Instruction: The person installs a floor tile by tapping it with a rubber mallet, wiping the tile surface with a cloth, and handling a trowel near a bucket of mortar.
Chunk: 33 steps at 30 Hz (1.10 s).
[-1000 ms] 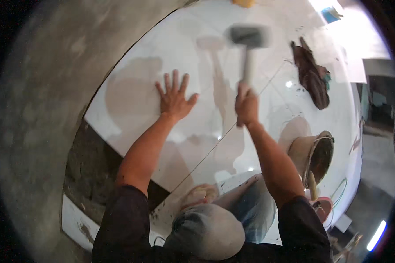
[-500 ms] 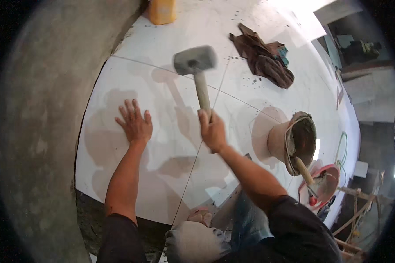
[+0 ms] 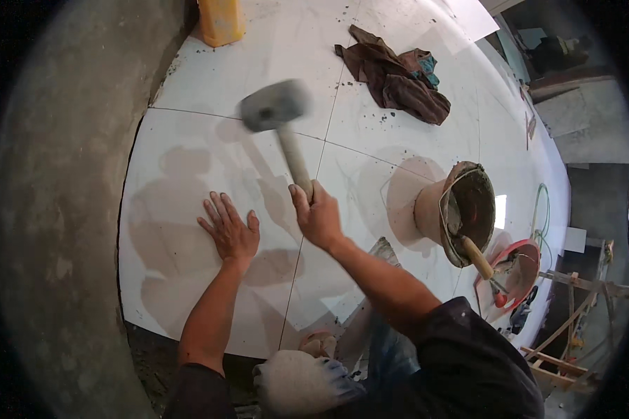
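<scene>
My right hand [image 3: 319,215] is closed round the pale wooden handle of a rubber mallet [image 3: 292,155]. Its dark grey head is raised above the floor and slightly blurred. My left hand [image 3: 232,227] lies flat with fingers spread on a large white floor tile [image 3: 189,279]. A thin joint line runs between this tile and the tile [image 3: 356,188] to its right. Shadows of my arm and the mallet fall across the tiles.
A mortar-stained bucket [image 3: 430,209] with a wooden-handled tool [image 3: 476,257] stands at right, near a red basin [image 3: 521,276]. A brown cloth [image 3: 398,80] and a yellow container [image 3: 221,21] lie farther off. A concrete wall [image 3: 63,209] borders the left.
The mallet and my right hand have shifted left in view. My left hand has moved right and nearer on the tile, still flat. The whole view has shifted a little.
</scene>
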Motion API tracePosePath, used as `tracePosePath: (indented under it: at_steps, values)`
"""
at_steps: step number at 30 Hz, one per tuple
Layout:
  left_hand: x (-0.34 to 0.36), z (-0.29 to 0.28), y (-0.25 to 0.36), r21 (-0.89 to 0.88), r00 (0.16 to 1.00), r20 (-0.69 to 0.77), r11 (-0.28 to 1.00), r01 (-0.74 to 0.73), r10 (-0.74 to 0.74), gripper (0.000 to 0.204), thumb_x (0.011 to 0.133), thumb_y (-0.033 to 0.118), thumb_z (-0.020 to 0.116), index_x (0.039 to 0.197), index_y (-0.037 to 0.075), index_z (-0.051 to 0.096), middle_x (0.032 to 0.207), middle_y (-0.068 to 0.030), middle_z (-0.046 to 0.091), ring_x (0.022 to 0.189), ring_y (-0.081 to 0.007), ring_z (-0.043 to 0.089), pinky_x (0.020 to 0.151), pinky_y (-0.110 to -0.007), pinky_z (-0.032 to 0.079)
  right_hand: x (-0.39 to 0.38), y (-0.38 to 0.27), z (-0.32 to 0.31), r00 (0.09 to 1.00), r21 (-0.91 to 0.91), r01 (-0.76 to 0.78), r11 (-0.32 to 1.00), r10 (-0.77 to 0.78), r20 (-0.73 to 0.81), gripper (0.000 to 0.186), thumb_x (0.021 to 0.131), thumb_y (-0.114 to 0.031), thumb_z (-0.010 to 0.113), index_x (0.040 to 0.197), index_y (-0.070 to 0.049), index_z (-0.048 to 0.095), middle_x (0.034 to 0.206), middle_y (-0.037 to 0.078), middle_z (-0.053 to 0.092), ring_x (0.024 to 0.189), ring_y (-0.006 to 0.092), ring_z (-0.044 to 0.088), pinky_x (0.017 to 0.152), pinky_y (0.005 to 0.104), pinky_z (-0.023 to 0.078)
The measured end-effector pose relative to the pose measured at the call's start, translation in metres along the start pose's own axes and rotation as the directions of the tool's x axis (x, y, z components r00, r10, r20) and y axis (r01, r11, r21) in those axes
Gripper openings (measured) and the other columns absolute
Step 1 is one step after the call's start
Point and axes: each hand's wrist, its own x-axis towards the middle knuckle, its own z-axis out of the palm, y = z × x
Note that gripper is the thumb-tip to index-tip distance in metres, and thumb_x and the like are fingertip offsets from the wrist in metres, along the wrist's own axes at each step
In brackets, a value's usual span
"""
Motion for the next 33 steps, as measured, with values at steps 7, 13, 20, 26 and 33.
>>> tracePosePath:
  at_steps: [7, 13, 20, 26, 33]
  values:
    - [-0.068, 0.026, 0.037, -0.040, 0.971, 0.033, 0.972, -0.233, 0.235, 0.078, 0.091, 0.050, 0.043, 0.145, -0.003, 0.028, 0.156, -0.0208, 0.013, 0.145, -0.0389, 0.006, 0.111, -0.065, 0.002, 0.004, 0.000, -0.014, 0.976, -0.119, 0.024, 0.993, 0.003, 0.219, 0.037, 0.094, -0.035, 0.058, 0.095, 0.001, 0.048, 0.069, 0.027, 0.061, 0.070, 0.0494, 0.060, 0.058, 0.0500, 0.047]
    - [-0.094, 0.039, 0.052, -0.104, 0.935, -0.013, 0.929, -0.354, 0.355, 0.070, 0.093, 0.048, 0.040, 0.147, 0.004, 0.029, 0.156, -0.0156, 0.017, 0.145, -0.0376, 0.007, 0.111, -0.065, 0.001, -0.002, 0.015, -0.024, 0.972, -0.145, -0.022, 0.989, 0.055, 0.226, 0.038, 0.093, -0.036, 0.060, 0.095, 0.001, 0.052, 0.073, 0.026, 0.062, 0.072, 0.0483, 0.061, 0.061, 0.0496, 0.049]
    - [-0.084, 0.028, 0.057, -0.048, 0.856, 0.033, 0.857, -0.513, 0.515, 0.060, 0.095, 0.038, 0.041, 0.147, 0.010, 0.032, 0.154, -0.0102, 0.026, 0.143, -0.0331, 0.017, 0.112, -0.063, 0.010, -0.016, 0.056, -0.034, 0.986, -0.138, -0.063, 0.988, 0.084, 0.147, 0.043, 0.093, -0.037, 0.059, 0.088, 0.005, 0.058, 0.075, 0.028, 0.062, 0.071, 0.0459, 0.062, 0.062, 0.0476, 0.049]
    - [-0.090, 0.039, 0.024, -0.411, 0.256, -0.050, 0.214, -0.886, 0.965, 0.042, 0.091, 0.023, 0.050, 0.129, 0.004, 0.050, 0.143, -0.0106, 0.044, 0.133, -0.0278, 0.038, 0.110, -0.056, 0.025, -0.024, -0.011, -0.061, 0.999, 0.460, 0.018, 0.888, -0.003, -0.032, 0.047, 0.098, -0.041, 0.051, 0.066, -0.006, 0.051, 0.056, 0.001, 0.050, 0.057, 0.0080, 0.054, 0.048, 0.0245, 0.042]
    - [-0.010, 0.016, 0.030, -0.108, 0.971, -0.048, 0.968, 0.226, -0.232, 0.063, 0.100, 0.032, 0.034, 0.150, 0.001, 0.013, 0.158, -0.0198, 0.006, 0.145, -0.0388, 0.004, 0.112, -0.063, 0.003, -0.039, 0.084, -0.030, 0.940, 0.051, -0.242, 0.969, 0.221, 0.259, 0.051, 0.097, -0.044, 0.052, 0.067, -0.002, 0.051, 0.053, 0.001, 0.047, 0.052, 0.0097, 0.044, 0.048, 0.0281, 0.039]
